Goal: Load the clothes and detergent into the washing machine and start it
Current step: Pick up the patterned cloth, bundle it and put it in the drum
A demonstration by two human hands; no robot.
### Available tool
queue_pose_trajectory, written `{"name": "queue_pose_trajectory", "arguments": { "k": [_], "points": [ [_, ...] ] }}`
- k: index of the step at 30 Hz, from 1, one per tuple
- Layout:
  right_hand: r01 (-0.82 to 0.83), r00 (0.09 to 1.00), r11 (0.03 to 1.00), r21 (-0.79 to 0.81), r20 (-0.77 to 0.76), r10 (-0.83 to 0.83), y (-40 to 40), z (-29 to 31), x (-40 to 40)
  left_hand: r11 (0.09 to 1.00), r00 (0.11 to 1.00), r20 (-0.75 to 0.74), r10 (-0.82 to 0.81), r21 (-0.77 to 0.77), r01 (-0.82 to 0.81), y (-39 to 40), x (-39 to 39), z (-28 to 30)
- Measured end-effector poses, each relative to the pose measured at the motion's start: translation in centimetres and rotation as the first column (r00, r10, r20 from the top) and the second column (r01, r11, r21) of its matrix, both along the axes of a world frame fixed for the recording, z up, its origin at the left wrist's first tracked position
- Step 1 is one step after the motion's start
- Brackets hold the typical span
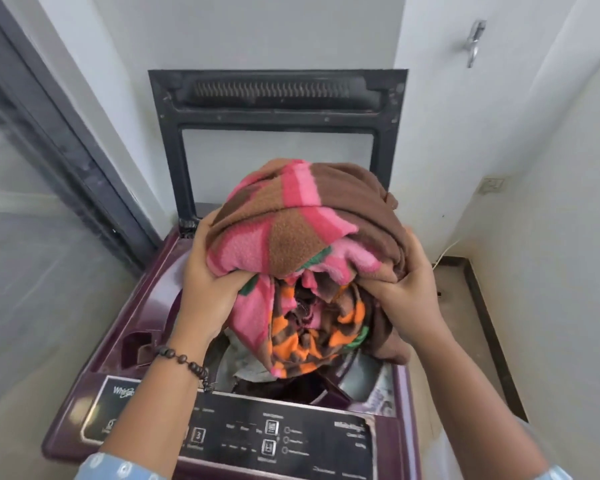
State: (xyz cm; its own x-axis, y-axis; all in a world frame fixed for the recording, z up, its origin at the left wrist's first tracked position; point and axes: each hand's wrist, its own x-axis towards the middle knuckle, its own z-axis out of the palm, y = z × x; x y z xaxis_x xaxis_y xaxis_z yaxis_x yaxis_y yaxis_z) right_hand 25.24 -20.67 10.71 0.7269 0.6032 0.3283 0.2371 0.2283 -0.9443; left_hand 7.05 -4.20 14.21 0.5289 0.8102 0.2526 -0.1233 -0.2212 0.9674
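Note:
A bulky bundle of pink, brown and orange fleece cloth (302,244) hangs over the open drum (361,382) of a maroon top-loading washing machine (125,341). My left hand (205,282) grips the bundle's left side, and my right hand (406,282) grips its right side. The bundle's lower end dips into the drum, where some pale and dark clothes lie. The machine's lid (278,133) stands upright at the back. The control panel (267,441) runs along the front edge. No detergent is in view.
A glass sliding door with a dark frame (66,161) stands to the left. White walls close in behind and to the right, with a metal hook (475,43) and a wall socket (492,185). A white cable (444,254) runs down to the floor at right.

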Motion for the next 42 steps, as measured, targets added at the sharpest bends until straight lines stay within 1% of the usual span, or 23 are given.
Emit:
{"name": "queue_pose_trajectory", "arguments": {
  "k": [3,6,9,12,15,17,18,20,22,24,26,30,33,37,40,42],
  "points": [
    [0.04,0.998,0.996,-0.078,0.056,-0.035,3.6,-2.3,-0.9,1.0,0.999,-0.034,-0.005,-0.004,0.005,3.4,-1.2,-1.6],
    [0.065,0.996,0.987,-0.144,0.069,-0.056,6.1,-4.7,-1.9,1.0,0.996,-0.089,-0.011,0.006,0.011,6.3,-2.2,-3.5],
    [0.068,0.994,0.973,-0.22,0.094,-0.048,7.9,-6.9,-2.8,1.0,0.981,-0.19,-0.026,-0.013,0.024,8.4,-2.8,-5.9],
    [0.065,0.994,0.942,-0.33,0.109,-0.03,8.2,-8.5,-3.2,0.996,0.956,-0.285,-0.061,-0.074,0.041,9.7,-3.2,-8.7],
    [0.058,0.994,0.891,-0.45,0.105,-0.011,8.5,-10.0,-3.4,0.989,0.899,-0.414,-0.14,-0.106,0.105,10.6,-3.2,-10.9],
    [0.043,0.994,0.85,-0.525,0.108,0.016,8.6,-10.9,-3.3,0.976,0.827,-0.518,-0.219,-0.136,0.173,11.2,-2.8,-12.0],
    [0.034,0.993,0.823,-0.567,0.113,0.037,8.8,-11.4,-3.2,0.964,0.773,-0.576,-0.267,-0.165,0.21,11.6,-2.7,-12.6],
    [0.014,0.99,0.757,-0.653,0.114,0.079,8.9,-12.6,-3.0,0.937,0.642,-0.683,-0.349,-0.234,0.26,12.8,-2.3,-14.3],
    [0.0,0.99,0.682,-0.731,0.094,0.101,8.9,-13.8,-3.1,0.916,0.507,-0.765,-0.397,-0.29,0.279,14.1,-1.9,-15.8],
    [-0.004,0.987,0.604,-0.797,0.094,0.131,9.1,-15.0,-3.1,0.89,0.368,-0.82,-0.438,-0.338,0.306,15.2,-1.3,-17.2],
    [-0.033,0.98,0.518,-0.855,0.074,0.185,9.5,-15.7,-2.9,0.871,0.265,-0.848,-0.459,-0.371,0.321,15.7,-0.9,-18.2],
    [-0.114,0.962,0.32,-0.941,-0.025,0.271,10.7,-16.9,-2.4,0.857,0.139,-0.869,-0.475,-0.42,0.3,15.6,-0.6,-20.3],
    [-0.135,0.94,0.204,-0.97,-0.06,0.337,11.3,-18.1,-2.9,0.823,0.031,-0.87,-0.491,-0.452,0.344,14.6,-0.2,-21.6],
    [-0.16,0.904,0.102,-0.982,-0.104,0.414,11.7,-18.8,-3.6,0.711,-0.116,-0.833,-0.541,-0.526,0.466,11.5,1.1,-23.7],
    [-0.157,0.865,0.013,-0.988,-0.131,0.484,11.5,-19.3,-3.7,0.62,-0.186,-0.788,-0.587,-0.585,0.523,9.9,2.0,-24.8],
    [-0.119,0.829,-0.066,-0.991,-0.135,0.543,11.3,-19.4,-3.8,0.576,-0.219,-0.767,-0.603,-0.609,0.546,9.3,2.7,-25.2]
  ]
}}
